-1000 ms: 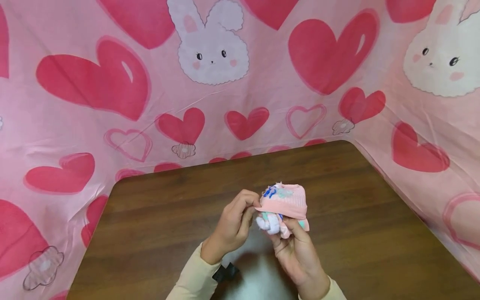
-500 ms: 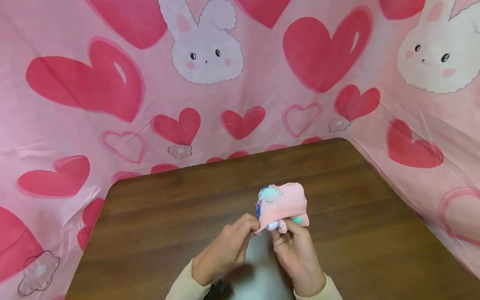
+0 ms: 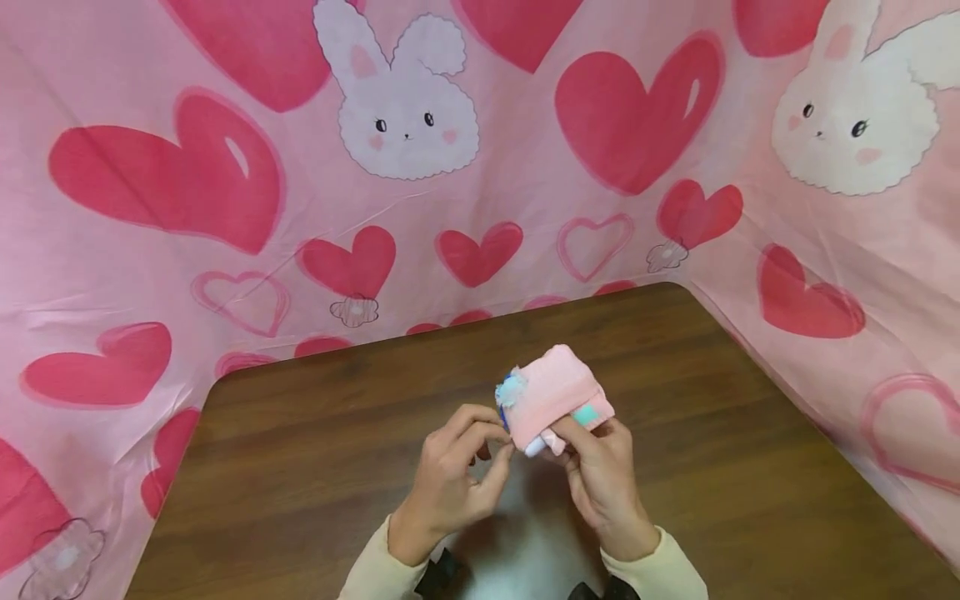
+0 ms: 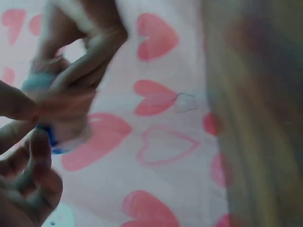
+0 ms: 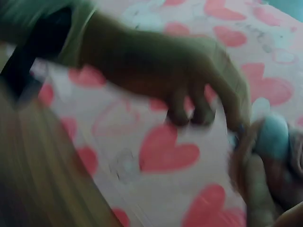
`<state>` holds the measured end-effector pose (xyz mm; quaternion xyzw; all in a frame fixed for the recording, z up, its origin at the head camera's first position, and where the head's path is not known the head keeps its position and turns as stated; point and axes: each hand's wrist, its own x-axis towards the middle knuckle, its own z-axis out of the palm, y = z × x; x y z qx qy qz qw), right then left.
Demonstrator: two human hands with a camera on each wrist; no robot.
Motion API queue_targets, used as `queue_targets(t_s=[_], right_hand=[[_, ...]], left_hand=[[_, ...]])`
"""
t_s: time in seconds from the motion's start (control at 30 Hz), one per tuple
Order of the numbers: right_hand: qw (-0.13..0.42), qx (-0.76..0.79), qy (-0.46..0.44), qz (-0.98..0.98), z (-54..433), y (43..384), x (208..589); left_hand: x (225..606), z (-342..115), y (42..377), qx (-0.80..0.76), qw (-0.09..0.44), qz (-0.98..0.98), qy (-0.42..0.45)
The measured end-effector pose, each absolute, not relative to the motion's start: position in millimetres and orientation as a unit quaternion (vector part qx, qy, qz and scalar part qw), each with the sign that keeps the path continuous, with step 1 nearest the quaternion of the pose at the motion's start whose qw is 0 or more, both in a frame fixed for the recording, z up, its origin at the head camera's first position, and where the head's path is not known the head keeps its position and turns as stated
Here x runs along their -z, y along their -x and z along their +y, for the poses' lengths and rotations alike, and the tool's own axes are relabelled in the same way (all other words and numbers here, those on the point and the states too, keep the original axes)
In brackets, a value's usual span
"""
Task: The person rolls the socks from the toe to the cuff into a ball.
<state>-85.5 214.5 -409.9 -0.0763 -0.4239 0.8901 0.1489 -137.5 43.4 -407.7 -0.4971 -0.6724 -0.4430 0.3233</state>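
Note:
A pink sock bundle (image 3: 551,387) is held up over the table, its cuff folded over rolled white, pink and mint knit. Loose blue and mint threads show on its left side. My right hand (image 3: 609,487) grips the bundle from below, the thumb tucked under the folded cuff. At the lower left corner of the cuff, my left hand (image 3: 453,471) pinches the edge between thumb and index fingertips, its other fingers bent. Both wrist views are blurred; the right one shows a rounded mint part of the sock bundle (image 5: 273,135) beside the fingers.
A brown wooden table (image 3: 330,433) lies beneath the hands. Pink cloth (image 3: 412,208) with hearts and rabbits hangs behind and along the sides. Black straps (image 3: 442,575) show by the cream sleeves (image 3: 382,562).
The left hand draws the cuff's left corner down, covering more of the white and pink roll. The sock bundle tilts, and its threaded side turns further left.

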Motion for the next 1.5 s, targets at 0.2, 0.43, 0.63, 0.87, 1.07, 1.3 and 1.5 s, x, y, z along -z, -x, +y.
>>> queue_targets(t_s=[0.2,0.43,0.63,0.87,1.07,1.3,1.5], right_hand=[[0.169,-0.725,-0.016,-0.667,229.8,86.3,412.3],[0.233,-0.575,-0.128,-0.774,224.3,82.1,418.8],[0.134,-0.706,-0.230,-0.656,229.4,78.6,418.9],[0.221,-0.661,-0.124,-0.706,225.7,84.5,419.8],[0.322,-0.503,-0.113,-0.794,225.9,87.3,420.4],[0.240,-0.609,-0.093,-0.750,223.9,76.7,413.0],[0.194,-0.622,-0.106,-0.751,226.3,74.4,409.3]], left_hand=[[386.4,41.6,135.9,0.506,0.246,-0.731,0.386],[388.3,57.8,125.3,0.455,0.231,-0.809,0.291],[387.6,62.0,127.3,0.443,0.295,-0.791,0.300],[388.8,62.8,126.2,0.477,0.288,-0.766,0.322],[391.3,62.9,126.3,0.480,0.279,-0.769,0.317],[392.1,62.1,125.8,0.485,0.271,-0.772,0.308],[388.6,59.7,125.8,0.461,0.294,-0.776,0.314]])
